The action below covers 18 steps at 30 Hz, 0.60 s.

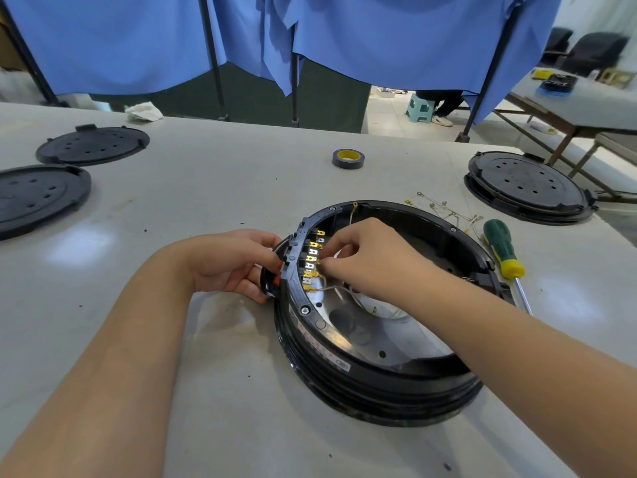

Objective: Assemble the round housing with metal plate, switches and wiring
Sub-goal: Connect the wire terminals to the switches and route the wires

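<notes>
My right hand (365, 260) reaches down inside the round housing (375, 339), its fingers (332, 262) curled tight together and pinching a thin wire end right against the row of switch terminals (312, 260). The terminals are small brass and silver tabs lined up along the housing's inner wall, just ahead of my fingertips. What exactly sits between the pinching tips is too small to make out.

My left hand (238, 262) is outside the same wall, directly across from my right fingers. Its fingers wrap around the black switch body (270, 286) with a red part that sticks out of the housing, and the thumb presses on the rim above it.

The housing lies open side up on the counter (206, 391), just below and around my right hand. It is black, ribbed around the outside, with a label of red print near the rim. A shiny metal plate (362, 332) covers its floor, and thin pale wires (334, 289) curve over it from the terminals toward my palm.

Both forearms come in from the near edge, the right crossing over the housing's near rim, the left resting low toward the counter.

Beyond my right hand lie loose wires with ring ends (444, 210), and a green and yellow screwdriver (503, 250) just beside the housing. Farther off sit a roll of dark tape (348, 158) and black round covers (93, 144) well to the left and right.
</notes>
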Available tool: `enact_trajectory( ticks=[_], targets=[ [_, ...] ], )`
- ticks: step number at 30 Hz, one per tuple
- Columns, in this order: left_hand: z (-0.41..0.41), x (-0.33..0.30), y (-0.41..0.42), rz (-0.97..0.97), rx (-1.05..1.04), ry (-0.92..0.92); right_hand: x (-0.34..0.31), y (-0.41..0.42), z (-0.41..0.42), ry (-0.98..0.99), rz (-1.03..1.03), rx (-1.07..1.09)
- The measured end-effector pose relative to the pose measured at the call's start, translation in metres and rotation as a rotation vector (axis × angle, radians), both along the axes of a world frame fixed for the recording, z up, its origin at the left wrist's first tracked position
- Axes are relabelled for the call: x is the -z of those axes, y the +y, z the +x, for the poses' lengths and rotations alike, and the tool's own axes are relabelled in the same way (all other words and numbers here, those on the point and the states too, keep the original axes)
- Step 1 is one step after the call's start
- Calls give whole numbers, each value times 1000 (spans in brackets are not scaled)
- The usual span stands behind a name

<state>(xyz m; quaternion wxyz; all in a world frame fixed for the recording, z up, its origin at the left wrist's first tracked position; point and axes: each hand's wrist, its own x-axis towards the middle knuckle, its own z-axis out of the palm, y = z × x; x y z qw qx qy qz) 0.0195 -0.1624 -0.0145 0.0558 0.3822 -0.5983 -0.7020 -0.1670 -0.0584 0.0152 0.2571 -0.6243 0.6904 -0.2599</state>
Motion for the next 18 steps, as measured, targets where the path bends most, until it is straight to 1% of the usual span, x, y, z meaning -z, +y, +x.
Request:
enact_trajectory(
  ticks=[8, 18],
  targets=[
    [0, 1, 1, -1, -20, 5, 6, -3, 4, 139, -24, -4],
    [-1, 2, 1, -7, -44, 3, 4, -3, 8, 152, -28, 15]
  ],
)
